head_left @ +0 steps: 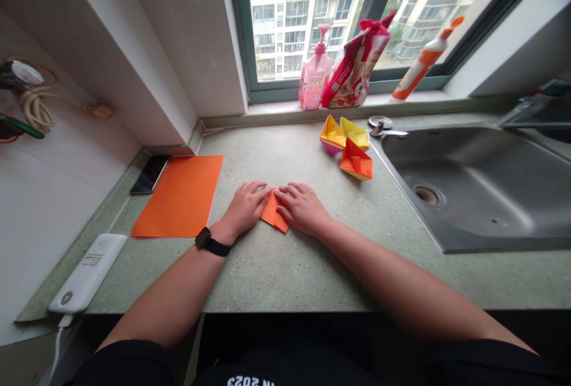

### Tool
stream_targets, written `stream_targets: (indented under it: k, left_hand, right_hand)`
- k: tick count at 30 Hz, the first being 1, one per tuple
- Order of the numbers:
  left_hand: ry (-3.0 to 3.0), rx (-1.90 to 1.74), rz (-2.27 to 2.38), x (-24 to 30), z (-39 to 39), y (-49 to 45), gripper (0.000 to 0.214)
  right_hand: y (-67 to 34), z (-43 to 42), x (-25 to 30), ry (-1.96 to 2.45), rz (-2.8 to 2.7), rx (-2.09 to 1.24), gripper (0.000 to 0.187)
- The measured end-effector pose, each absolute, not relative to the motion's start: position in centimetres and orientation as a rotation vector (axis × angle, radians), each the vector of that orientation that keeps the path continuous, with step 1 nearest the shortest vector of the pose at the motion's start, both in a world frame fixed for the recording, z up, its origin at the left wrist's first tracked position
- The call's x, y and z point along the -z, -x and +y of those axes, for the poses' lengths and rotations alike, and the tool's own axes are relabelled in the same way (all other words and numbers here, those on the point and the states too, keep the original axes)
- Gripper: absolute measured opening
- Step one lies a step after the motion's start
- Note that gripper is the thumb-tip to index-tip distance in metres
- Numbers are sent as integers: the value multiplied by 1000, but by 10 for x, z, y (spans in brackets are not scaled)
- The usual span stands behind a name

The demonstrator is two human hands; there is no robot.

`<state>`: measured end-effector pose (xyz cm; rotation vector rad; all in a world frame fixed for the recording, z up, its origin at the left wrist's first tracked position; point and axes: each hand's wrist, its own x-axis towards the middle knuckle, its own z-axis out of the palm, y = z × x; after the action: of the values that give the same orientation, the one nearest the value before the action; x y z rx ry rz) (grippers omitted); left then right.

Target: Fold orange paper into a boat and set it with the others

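A small folded piece of orange paper (275,213) lies on the counter in front of me, with creased layers showing at its lower edge. My left hand (248,204), with a black watch on the wrist, holds its upper left edge with fingers curved and close together. From the other side my right hand (304,206) grips the paper, its fingertips on the upper right part and its thumb lower down on the face. The fingers cover part of both side edges. Farther back stand three folded paper boats: a yellow-orange one (332,133), a yellow one (355,134) and a red-orange one (356,160).
Orange paper sheets (178,198) lie at left, touching a dark phone (150,174). A white power bank (89,273) with a cable sits at the front left. The steel sink (482,190) is at right. A pink pump bottle (315,74), red bag (359,68) and orange-white bottle (419,68) line the windowsill.
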<state>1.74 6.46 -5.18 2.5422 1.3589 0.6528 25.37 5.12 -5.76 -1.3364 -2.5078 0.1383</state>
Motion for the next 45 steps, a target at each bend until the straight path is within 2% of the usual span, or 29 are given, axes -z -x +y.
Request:
stream_targets:
  k: [16, 28, 30, 34, 37, 41, 45]
  left_hand:
    - [-2595, -252, 1405, 40, 63, 0, 42]
    - [-2650, -326, 1145, 34, 47, 48, 36]
    - [-2619, -377, 1141, 30, 43, 51, 40]
    - [-2566, -518, 1187, 26, 29, 31, 64]
    - [-2592, -570, 1096, 30, 17, -2, 71]
    - [-2679, -415, 930, 39, 7, -28, 80]
    - [-2703, -247, 945, 45, 5, -23, 78]
  right_hand:
    - [-254, 53, 61, 1376, -2517, -150, 49]
    - [-254, 56, 59, 1344, -2535, -204, 50]
    - [-254, 56, 59, 1340, -2533, -202, 49]
    - [-253, 54, 58, 1336, -2516, -174, 48]
    - [-252, 52, 57, 1344, -2504, -161, 48]
    - [-252, 51, 56, 1369, -2505, -193, 48]
    - [-256, 54, 55, 1321, -2532, -200, 49]
